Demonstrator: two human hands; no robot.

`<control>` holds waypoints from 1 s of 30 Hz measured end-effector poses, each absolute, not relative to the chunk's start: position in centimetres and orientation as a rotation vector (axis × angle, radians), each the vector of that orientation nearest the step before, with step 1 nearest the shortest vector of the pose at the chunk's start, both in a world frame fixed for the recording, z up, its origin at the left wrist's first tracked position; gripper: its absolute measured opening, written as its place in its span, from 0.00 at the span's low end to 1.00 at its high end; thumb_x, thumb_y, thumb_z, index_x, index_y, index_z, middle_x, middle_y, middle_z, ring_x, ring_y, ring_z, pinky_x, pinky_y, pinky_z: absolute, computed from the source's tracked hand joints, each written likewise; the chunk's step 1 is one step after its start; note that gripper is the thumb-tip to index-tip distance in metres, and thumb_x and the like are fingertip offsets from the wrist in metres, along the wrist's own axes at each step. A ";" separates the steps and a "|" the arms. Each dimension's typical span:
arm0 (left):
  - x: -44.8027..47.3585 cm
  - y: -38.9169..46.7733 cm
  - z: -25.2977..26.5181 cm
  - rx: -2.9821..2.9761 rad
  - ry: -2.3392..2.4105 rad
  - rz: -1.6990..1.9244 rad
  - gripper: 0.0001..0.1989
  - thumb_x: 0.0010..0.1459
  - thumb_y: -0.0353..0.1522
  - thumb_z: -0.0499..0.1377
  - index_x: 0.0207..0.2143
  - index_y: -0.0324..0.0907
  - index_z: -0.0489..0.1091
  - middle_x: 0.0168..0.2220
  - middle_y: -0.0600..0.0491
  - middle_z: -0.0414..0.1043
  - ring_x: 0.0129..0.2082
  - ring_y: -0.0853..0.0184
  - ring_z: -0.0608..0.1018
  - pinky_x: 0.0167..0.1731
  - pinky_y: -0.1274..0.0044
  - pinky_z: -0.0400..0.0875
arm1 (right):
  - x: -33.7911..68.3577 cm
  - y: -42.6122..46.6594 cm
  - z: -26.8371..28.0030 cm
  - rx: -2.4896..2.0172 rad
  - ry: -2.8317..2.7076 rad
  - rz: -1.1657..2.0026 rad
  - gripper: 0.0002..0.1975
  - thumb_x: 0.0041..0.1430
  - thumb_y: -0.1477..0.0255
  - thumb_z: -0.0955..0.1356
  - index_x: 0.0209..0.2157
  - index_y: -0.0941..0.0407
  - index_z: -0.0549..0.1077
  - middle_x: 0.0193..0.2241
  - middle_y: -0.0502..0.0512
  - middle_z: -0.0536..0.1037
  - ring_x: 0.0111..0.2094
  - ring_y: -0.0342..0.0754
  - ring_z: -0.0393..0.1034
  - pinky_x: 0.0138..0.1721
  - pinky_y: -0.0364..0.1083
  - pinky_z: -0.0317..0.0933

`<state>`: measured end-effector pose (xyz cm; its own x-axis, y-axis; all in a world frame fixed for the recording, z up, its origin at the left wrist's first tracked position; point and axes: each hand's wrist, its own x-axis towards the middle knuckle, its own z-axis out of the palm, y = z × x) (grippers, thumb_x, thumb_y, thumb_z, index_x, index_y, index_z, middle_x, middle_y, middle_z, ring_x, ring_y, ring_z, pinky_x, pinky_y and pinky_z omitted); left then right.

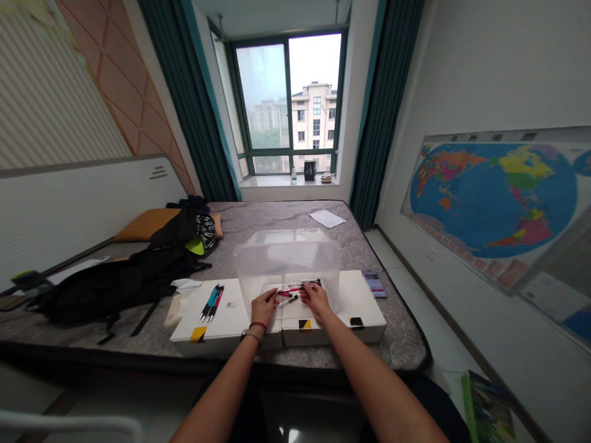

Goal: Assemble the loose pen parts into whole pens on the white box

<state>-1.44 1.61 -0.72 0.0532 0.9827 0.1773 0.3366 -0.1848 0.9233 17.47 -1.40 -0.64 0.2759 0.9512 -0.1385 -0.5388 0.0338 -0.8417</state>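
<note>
Both my hands are over two white boxes, in front of a translucent plastic bin [286, 255] lying on its side. A thin red pen [292, 289] spans the gap between my fingers. My left hand [263, 309] pinches its left end, and my right hand [316, 301] closes on its right end. Just below, a white and black pen piece [289, 301] lies close to my left fingertips, with a small red part beside it. Dark pen parts lie behind my right fingers, too small to make out. To the left, several pens [212, 303] in teal, black and red lie side by side.
The white boxes [332, 326] rest on a grey mattress [397, 344]. A black backpack [111, 283] lies at the left, with tissues [187, 284] nearer the boxes. A phone-like object [376, 286] sits at the right edge, and a paper sheet [327, 218] lies behind the bin.
</note>
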 end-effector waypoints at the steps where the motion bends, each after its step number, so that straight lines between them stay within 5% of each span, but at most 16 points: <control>1: -1.4 1.6 -0.6 1.623 1.351 1.140 0.16 0.55 0.35 0.58 0.45 0.40 0.74 0.25 0.52 0.77 0.22 0.70 0.77 0.25 0.79 0.74 | 17.5 -1.4 -0.7 -0.952 -0.545 1.238 0.21 0.41 0.58 0.74 0.30 0.58 0.69 0.22 0.54 0.77 0.21 0.42 0.70 0.24 0.40 0.65; 30: -1.5 1.4 -0.6 1.712 1.322 1.199 0.19 0.59 0.35 0.51 0.50 0.39 0.70 0.23 0.53 0.74 0.19 0.72 0.74 0.23 0.79 0.71 | 17.4 -1.4 -0.9 -1.022 -0.648 1.296 0.14 0.43 0.67 0.75 0.31 0.60 0.73 0.25 0.56 0.79 0.23 0.42 0.72 0.26 0.39 0.68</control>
